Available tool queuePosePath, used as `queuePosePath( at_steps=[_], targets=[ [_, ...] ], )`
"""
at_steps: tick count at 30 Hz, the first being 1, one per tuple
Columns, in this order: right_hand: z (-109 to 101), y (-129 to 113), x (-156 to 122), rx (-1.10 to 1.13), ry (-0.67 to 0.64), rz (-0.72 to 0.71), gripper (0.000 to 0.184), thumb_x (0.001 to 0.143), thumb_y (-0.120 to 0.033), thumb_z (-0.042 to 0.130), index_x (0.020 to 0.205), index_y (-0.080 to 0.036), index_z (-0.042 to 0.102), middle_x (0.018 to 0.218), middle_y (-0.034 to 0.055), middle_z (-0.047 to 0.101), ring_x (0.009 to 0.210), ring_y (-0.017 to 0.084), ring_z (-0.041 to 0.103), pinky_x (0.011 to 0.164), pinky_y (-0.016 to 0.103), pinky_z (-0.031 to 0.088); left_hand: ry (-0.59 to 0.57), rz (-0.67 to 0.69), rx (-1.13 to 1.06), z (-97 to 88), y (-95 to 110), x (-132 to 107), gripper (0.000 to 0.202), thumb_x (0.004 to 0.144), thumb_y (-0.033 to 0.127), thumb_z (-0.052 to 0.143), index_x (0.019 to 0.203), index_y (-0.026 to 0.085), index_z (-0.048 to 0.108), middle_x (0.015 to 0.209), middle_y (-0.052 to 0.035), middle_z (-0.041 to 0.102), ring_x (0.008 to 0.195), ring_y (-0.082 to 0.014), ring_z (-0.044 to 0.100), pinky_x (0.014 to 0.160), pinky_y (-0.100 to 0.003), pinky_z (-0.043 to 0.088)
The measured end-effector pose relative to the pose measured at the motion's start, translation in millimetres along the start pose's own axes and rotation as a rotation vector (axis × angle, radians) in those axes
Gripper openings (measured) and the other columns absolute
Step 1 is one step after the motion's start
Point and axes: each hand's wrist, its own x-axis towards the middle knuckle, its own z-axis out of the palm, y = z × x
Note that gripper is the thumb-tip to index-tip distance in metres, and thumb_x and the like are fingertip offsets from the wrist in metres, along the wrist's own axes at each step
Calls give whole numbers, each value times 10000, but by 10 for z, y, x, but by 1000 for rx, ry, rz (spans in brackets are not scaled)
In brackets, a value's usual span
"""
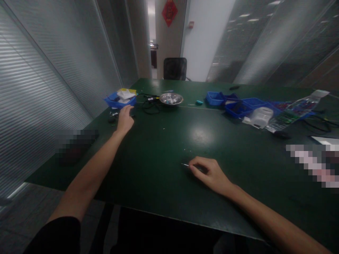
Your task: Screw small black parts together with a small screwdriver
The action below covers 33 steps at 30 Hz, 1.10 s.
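My left hand (125, 120) is stretched out at the near side of a blue tray (112, 101) on the left. Its fingers are extended and apart, and I see nothing in them. White crumpled material (126, 94) and a yellow piece (129, 90) lie in that tray. Closer to me, my right hand (212, 174) rests low over the table. Thumb and fingers pinch a thin metal rod (185, 164), its slim tip pointing left; the rest of it is hidden by the hand. Tiny light bits (188, 150) lie just beyond.
A metal bowl (171, 103) with small parts stands at the back of the green table (159, 151), beside black cables (150, 106). To the right are blue bins (215, 98), a white container (261, 116) and a tilted clear bottle (296, 111). A chair (174, 68) stands beyond.
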Motion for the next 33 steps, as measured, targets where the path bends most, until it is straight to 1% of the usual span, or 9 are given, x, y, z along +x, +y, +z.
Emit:
queuePosePath(
  at_steps=[5,10,13,15,18,22,25,28,33],
  targets=[
    [2,-2,1,-2,3,7,202,1013,-304,566,935,-193,714,859,24,722,713,160,659,652,275,486,-75,-185,215,55,42,-37,623,905,370,588,1468,135,462,1434,-214,542,1314,-423,472,1089,-591,352],
    [-3,17,-5,-2,-8,2,197,1020,-304,566,958,-193,717,881,25,726,738,162,666,670,278,487,-175,-223,238,76,-41,7,347,936,344,543,1208,162,658,1260,-185,637,1219,-390,545,1038,-553,372],
    [-5,11,-1,2,-9,0,186,1017,-295,573,960,-196,720,886,22,727,747,161,672,677,276,490,-205,-195,134,57,63,12,281,926,326,579,1137,180,694,1135,-133,680,1105,-328,608,984,-477,423],
    [-5,0,5,4,-8,-1,184,1018,-292,571,963,-198,720,881,18,725,733,157,668,669,274,488,-223,-146,11,44,273,-51,267,915,317,608,1127,183,701,1077,-104,690,1019,-277,631,915,-407,462],
    [-13,-9,9,-6,9,-9,190,1020,-292,566,953,-196,716,870,19,723,724,158,666,662,273,484,-282,-10,-220,2,784,-302,244,902,299,635,1104,184,710,1031,-80,686,918,-226,633,816,-345,490],
    [-63,22,-6,-39,50,-3,177,1010,-268,561,952,-197,713,875,27,728,736,168,672,659,275,480,-542,262,-492,-156,1551,-851,248,930,314,637,1144,212,709,1081,-57,681,928,-199,625,809,-330,492],
    [-113,68,-25,-70,27,14,156,996,-248,563,965,-201,709,877,25,728,745,171,672,667,276,476,-689,455,-537,-305,1950,-1218,189,917,285,662,1089,225,716,1002,-30,685,940,-200,616,859,-349,458],
    [-157,97,-45,-65,-44,18,105,968,-238,594,989,-204,691,855,11,717,696,155,644,655,268,465,-758,534,-546,-397,2137,-1418,170,896,269,688,1057,217,704,987,-27,691,973,-211,610,897,-363,433],
    [-230,78,-65,-59,-137,-15,55,907,-169,608,885,-195,652,776,-14,658,641,127,583,629,248,429,-770,528,-553,-434,2205,-1472,158,873,258,694,1021,202,691,980,-32,682,964,-209,604,888,-357,427]
  ],
)
